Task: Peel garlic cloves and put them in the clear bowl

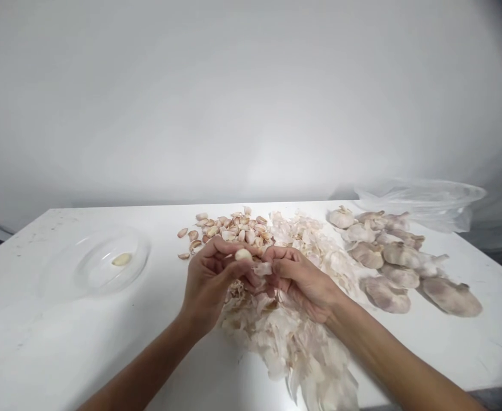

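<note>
My left hand (210, 279) pinches a pale peeled garlic clove (243, 254) between thumb and fingertips, held above the table. My right hand (304, 281) meets it from the right, its fingers closed on a thin scrap of papery garlic skin (262, 268) at the clove's base. Both hands hover over a heap of loose garlic skins (293, 337). A pile of unpeeled cloves (229, 228) lies just beyond the hands. To the left stands a clear glass bowl (83, 279) holding one peeled clove (121, 260).
Several whole garlic bulbs (388, 262) lie on the right of the white table (62, 342). A crumpled clear plastic bag (422, 200) sits behind them at the back right. A plain white wall rises behind the table.
</note>
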The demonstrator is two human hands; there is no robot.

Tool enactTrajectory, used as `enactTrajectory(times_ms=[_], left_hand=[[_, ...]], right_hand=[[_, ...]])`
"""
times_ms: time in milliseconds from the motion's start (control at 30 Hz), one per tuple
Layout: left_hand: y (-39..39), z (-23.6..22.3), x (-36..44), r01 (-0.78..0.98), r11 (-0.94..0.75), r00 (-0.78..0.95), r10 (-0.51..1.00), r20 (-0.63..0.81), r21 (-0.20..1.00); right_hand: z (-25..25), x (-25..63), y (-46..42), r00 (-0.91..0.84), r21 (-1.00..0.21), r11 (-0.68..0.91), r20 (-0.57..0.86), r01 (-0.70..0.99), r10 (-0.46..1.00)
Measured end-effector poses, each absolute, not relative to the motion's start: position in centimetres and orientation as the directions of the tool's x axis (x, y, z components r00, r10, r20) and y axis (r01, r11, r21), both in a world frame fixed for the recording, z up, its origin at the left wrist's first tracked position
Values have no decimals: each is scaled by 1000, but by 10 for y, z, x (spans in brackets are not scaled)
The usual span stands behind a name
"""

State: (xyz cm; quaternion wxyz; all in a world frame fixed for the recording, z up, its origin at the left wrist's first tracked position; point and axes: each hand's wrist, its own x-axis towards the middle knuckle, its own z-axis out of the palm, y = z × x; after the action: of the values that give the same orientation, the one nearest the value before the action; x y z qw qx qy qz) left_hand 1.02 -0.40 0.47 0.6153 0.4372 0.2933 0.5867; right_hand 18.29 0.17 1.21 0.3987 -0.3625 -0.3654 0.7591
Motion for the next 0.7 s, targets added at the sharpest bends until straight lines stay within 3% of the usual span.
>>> enactTrajectory(times_ms=[67, 200, 433, 533, 700], left_hand=[[-1, 6, 6, -493, -61, 74, 991, 111, 868], [3, 8, 2, -488, -25, 4, 1000, 31, 873], [6, 1, 4, -525, 41, 7, 999, -43, 850], [6, -1, 4, -545, 78, 17, 996, -82, 834], [4, 0, 7, -536, 82, 22, 996, -84, 840]], right_hand=[[13, 185, 2, -413, -901, -343, -215, -266, 885], [17, 191, 0, -443, -990, -120, -141, 75, 885], [25, 197, 1, -434, -843, 271, 50, 464, 900], [22, 198, 3, -440, -810, 315, 80, 494, 895], [19, 189, 0, -322, -880, 275, 151, 387, 935]])
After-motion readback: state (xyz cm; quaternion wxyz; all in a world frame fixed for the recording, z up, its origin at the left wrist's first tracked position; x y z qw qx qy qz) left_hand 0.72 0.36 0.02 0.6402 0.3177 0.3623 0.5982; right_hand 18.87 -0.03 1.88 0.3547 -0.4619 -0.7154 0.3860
